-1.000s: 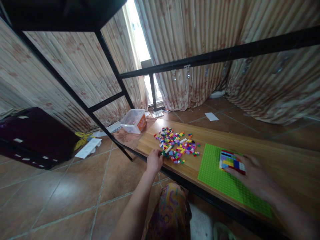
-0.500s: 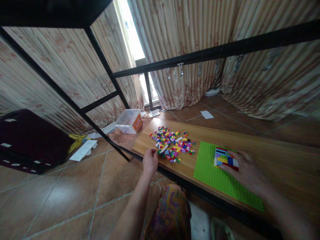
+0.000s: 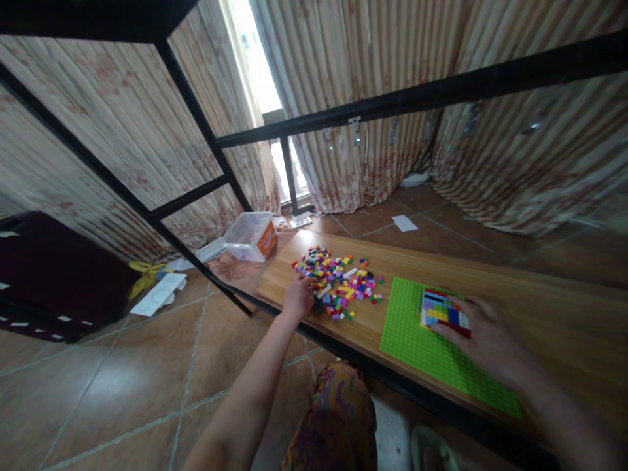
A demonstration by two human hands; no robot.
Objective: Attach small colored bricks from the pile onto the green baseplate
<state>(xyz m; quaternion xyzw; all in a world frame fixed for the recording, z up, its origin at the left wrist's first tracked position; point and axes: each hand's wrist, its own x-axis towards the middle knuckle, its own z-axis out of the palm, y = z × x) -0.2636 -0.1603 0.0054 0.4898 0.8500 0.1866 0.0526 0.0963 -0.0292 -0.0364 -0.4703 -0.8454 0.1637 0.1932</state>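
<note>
Small loose toy bricks (image 3: 343, 278) in many colours lie in a heap on the wooden board. At the heap's left edge is my left hand (image 3: 298, 298), its fingers curled together among the bricks; whatever they hold is hidden. Farther right, a green studded baseplate (image 3: 402, 327) lies flat. On it sits a multicoloured block of joined bricks (image 3: 441, 309), with rows of red, blue, yellow and white. My right hand (image 3: 485, 333) grips this block, thumb on the near side and fingers on the far side, covering its right end.
A clear plastic box (image 3: 243, 245) with an orange label stands beyond the board's left end. Black metal bars (image 3: 402, 104) cross above and to the left. A dark suitcase (image 3: 59, 275) and yellow scissors-like handles (image 3: 144, 278) are on the tiled floor.
My left hand has moved slightly forward, from the near edge into the heap's left side. My right hand has stayed at the brick block. The view has shifted a little.
</note>
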